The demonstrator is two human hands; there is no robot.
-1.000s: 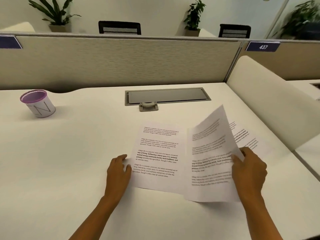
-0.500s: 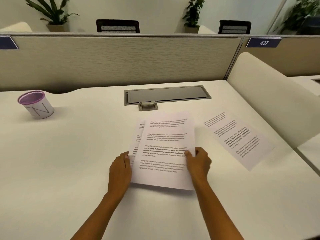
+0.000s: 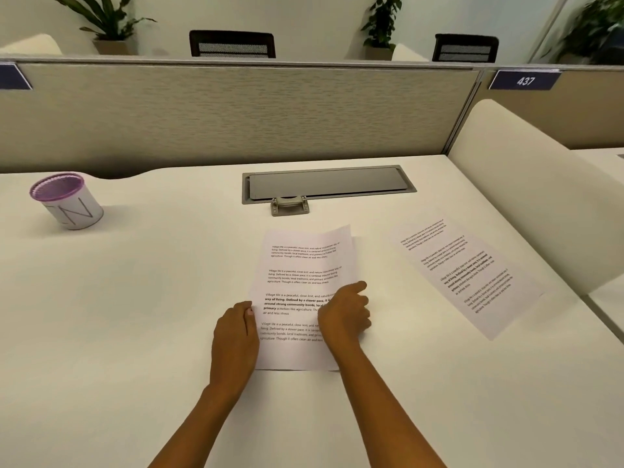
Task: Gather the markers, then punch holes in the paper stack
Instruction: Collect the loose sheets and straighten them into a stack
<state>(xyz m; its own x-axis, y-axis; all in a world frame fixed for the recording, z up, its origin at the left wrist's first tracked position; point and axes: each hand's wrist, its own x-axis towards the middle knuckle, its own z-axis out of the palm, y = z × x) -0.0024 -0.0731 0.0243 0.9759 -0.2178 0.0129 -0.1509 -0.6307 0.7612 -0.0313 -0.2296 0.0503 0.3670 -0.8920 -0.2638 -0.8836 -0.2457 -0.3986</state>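
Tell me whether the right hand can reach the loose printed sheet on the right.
Probably yes: nothing lies between the right hand and the loose white printed sheet, flat on the white desk.

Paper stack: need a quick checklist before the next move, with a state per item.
1. Edges squared: not ok. On the paper stack a lower sheet's edge peeks out at the upper right.
2. All sheets gathered: not ok. A loose sheet lies apart to the right, at an angle.
3. Stack steadied: ok. The left hand is at its left edge and the right hand rests on top.
4. Hole punch at hand: cannot tell. None is in view.
5. Markers gathered: cannot tell. None are visible, and the pen cup at far left does not show its contents.
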